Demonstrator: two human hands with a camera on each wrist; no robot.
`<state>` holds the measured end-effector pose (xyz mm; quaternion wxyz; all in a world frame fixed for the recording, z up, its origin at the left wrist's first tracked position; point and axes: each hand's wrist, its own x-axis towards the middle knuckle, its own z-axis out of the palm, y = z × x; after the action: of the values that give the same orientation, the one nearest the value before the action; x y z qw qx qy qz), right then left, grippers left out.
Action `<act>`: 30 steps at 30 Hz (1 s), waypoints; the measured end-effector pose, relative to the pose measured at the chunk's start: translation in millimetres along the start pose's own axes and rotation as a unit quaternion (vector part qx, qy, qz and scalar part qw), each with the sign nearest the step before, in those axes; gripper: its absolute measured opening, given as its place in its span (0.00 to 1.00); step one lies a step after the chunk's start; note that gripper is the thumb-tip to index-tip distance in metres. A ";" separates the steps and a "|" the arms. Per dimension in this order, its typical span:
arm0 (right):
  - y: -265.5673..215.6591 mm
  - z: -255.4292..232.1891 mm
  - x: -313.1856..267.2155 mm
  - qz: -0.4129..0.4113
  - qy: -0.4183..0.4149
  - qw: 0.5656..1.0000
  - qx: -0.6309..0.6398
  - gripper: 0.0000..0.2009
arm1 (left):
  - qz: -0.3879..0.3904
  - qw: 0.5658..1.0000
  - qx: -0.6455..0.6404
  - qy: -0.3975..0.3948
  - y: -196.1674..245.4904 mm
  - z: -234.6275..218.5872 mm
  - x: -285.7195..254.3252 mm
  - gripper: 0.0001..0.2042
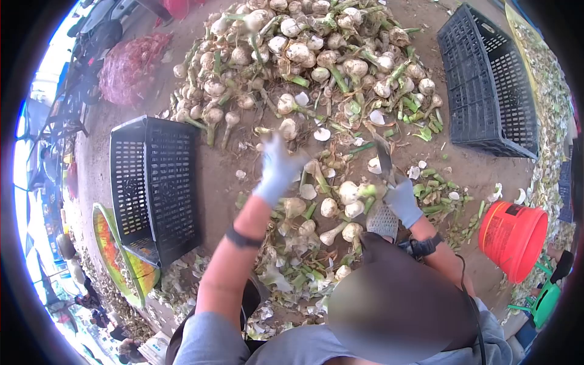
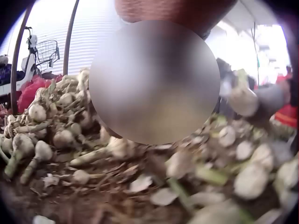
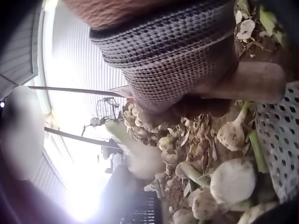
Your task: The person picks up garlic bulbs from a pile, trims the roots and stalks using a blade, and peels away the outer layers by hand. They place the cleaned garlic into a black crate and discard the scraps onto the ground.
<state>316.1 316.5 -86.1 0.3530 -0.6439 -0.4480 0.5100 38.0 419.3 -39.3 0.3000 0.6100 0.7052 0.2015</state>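
Note:
My gloved left hand reaches over the ground with spread fingers, close to a garlic bulb; nothing shows in its grip. My gloved right hand grips a knife, whose long dark blade points away from me and whose wooden handle shows in the right wrist view. A blurred garlic bulb with a green stem appears between the hands, and the left wrist view has a similar garlic bulb in front of the right glove. Several trimmed bulbs lie near my feet.
A large garlic heap lies ahead. Black crates stand at left and right. A red bucket and green stool are at right. Cut stems litter the ground beside a perforated shoe.

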 end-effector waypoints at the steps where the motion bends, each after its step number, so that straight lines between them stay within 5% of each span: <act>1: 7.0 3.1 6.1 -0.007 0.010 0.999 0.042 0.17 | -0.045 0.995 0.091 0.012 8.7 -12.2 17.3 0.46; 3: 20.0 0.6 18.6 0.005 -0.009 1.000 0.009 0.18 | -0.027 0.986 0.163 0.006 -16.0 -1.4 53.2 0.42; 5: 18.3 1.2 27.4 0.017 -0.030 0.999 -0.025 0.20 | 0.089 0.940 0.325 -0.050 -22.4 2.8 69.2 0.36; 7: 17.5 3.7 24.6 0.007 -0.021 0.999 -0.033 0.21 | 0.148 0.940 0.303 -0.047 -21.8 3.2 67.9 0.33; 9: 8.2 1.1 22.5 -0.042 -0.015 0.994 -0.104 0.21 | 0.110 0.983 0.078 -0.126 -22.1 9.6 60.8 0.32; 13: -63.6 5.8 13.8 -0.014 -0.025 0.968 -0.248 0.13 | 0.124 0.935 -0.291 -0.161 24.4 4.6 10.3 0.31; 14: -75.1 9.9 11.8 -0.113 0.009 0.948 -0.297 0.13 | 0.045 0.911 -0.360 -0.194 31.7 6.1 0.4 0.31; 15: -81.9 14.5 9.0 -0.206 0.042 0.916 -0.342 0.13 | 0.046 0.910 -0.361 -0.198 25.0 15.6 -1.7 0.31; 17: -93.2 21.5 2.7 -0.262 0.053 0.903 -0.335 0.14 | 0.191 0.899 -0.357 -0.164 6.8 42.0 -2.5 0.31; 18: -103.1 24.2 -3.4 -0.289 0.044 0.878 -0.379 0.14 | 0.303 0.924 -0.215 -0.087 29.8 26.3 -13.0 0.30; 19: -108.4 25.9 -6.3 -0.317 0.035 0.850 -0.419 0.14 | 0.231 0.939 -0.222 -0.123 43.1 18.1 -17.7 0.29; 21: -104.7 29.2 -4.7 -0.346 0.048 0.846 -0.404 0.15 | 0.116 0.892 -0.391 -0.195 46.0 23.2 -18.4 0.28; 25: -98.0 31.5 4.6 -0.362 0.085 0.847 -0.381 0.15 | 0.093 0.909 -0.346 -0.214 55.8 15.5 -21.6 0.25; 27: -95.4 30.9 10.7 -0.366 0.092 0.842 -0.386 0.15 | 0.110 0.858 -0.449 -0.226 51.6 18.6 -19.1 0.24; 29: -90.2 29.8 15.2 -0.367 0.088 0.861 -0.340 0.13 | 0.180 0.886 -0.374 -0.207 44.2 21.0 -20.8 0.24; 30: -84.9 26.0 21.9 -0.365 0.087 0.861 -0.343 0.13 | 0.029 0.829 -0.496 -0.257 37.0 27.0 -22.9 0.24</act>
<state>274.1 366.6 -22.2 0.3087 -0.5564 -0.7649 0.1003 85.2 401.0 -31.2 0.7265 0.4290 0.3896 0.3694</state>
